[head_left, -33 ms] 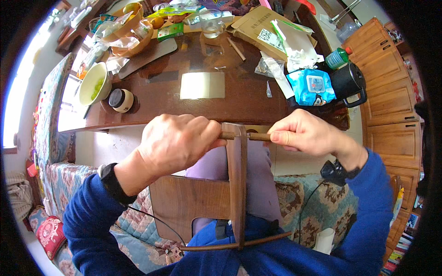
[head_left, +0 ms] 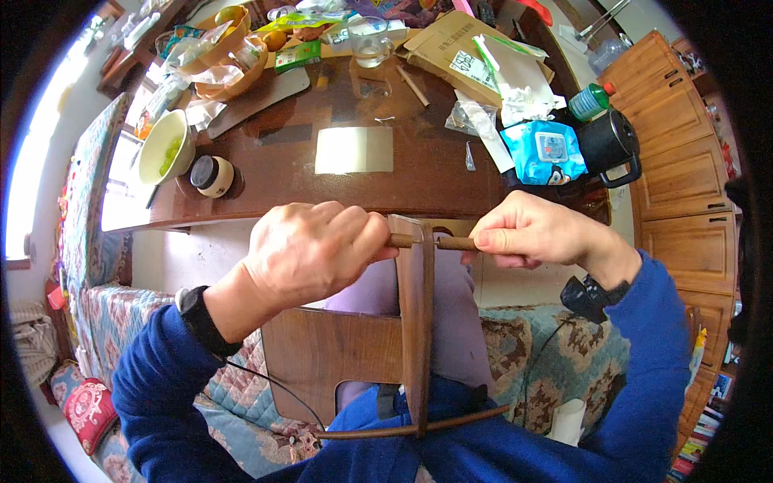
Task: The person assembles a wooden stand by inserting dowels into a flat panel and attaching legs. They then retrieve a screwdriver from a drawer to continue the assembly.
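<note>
Across my lap rests a part-built wooden piece with a flat brown panel (head_left: 338,346) and a long upright side board (head_left: 415,322). My left hand (head_left: 310,249) is closed round a short wooden rod (head_left: 401,240), whose end is at the board's left face near its top. Opposite it, my right hand (head_left: 543,233) pinches another wooden rod (head_left: 456,243) between thumb and fingers. This rod's near end is close to the board's right face, with a thin pin or screw tip at it. A longer thin wooden rod (head_left: 467,419) crosses the board's lower end by my waist.
Ahead stands a dark table (head_left: 274,177) with a bowl of green fruit (head_left: 165,153), a jar (head_left: 212,175), a blue wipes pack (head_left: 546,153), a black kettle (head_left: 608,145), a glass mug (head_left: 370,44) and a cardboard box (head_left: 451,52). A loose rod (head_left: 414,86) lies there.
Both hands and the two rods have shifted very slightly to the right. The wooden piece on my lap has stayed in place.
</note>
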Motion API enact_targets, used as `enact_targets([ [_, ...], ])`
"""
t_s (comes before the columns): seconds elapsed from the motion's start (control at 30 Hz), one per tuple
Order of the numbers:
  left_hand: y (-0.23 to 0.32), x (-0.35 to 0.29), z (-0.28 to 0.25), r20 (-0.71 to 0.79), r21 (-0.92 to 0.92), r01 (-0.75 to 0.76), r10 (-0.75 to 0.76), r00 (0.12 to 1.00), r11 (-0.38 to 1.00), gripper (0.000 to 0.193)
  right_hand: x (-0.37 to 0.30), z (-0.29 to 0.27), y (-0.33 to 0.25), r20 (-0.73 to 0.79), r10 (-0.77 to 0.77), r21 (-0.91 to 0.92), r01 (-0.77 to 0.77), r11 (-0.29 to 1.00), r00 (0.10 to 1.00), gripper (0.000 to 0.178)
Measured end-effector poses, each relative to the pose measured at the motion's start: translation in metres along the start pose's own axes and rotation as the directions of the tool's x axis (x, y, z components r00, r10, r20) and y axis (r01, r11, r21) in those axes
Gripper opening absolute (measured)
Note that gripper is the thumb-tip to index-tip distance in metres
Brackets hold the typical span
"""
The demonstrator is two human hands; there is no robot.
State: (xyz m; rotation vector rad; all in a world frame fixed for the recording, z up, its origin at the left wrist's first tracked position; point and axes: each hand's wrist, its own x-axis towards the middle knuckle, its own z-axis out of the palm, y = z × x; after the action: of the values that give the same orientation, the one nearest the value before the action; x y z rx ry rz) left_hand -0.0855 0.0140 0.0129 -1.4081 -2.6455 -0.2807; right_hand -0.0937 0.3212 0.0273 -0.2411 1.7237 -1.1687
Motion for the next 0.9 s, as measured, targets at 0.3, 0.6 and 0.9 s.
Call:
enact_targets([
  [0.3, -0.015, 0.005, -0.015, 0.356, -0.453, 0.253, -0.086, 0.930, 0.855, 0.029, -0.003, 0.026, 0.011, -0.089, -0.863, -0.989, 0.058, 0.135, 0.497, 0.032],
  [0.6, -0.016, 0.007, -0.003, 0.361, -0.479, 0.271, -0.094, 0.928, 0.835, 0.033, 0.001, 0.026, 0.017, -0.043, -0.872, -0.998, 0.027, 0.065, 0.487, 0.028],
  [0.9, 0.002, 0.005, 0.005, -0.098, 0.038, -0.033, 0.036, 0.995, 0.999, 0.031, -0.007, 0.003, -0.004, -0.063, 0.016, -0.015, -0.017, 1.000, 0.998, 0.033],
])
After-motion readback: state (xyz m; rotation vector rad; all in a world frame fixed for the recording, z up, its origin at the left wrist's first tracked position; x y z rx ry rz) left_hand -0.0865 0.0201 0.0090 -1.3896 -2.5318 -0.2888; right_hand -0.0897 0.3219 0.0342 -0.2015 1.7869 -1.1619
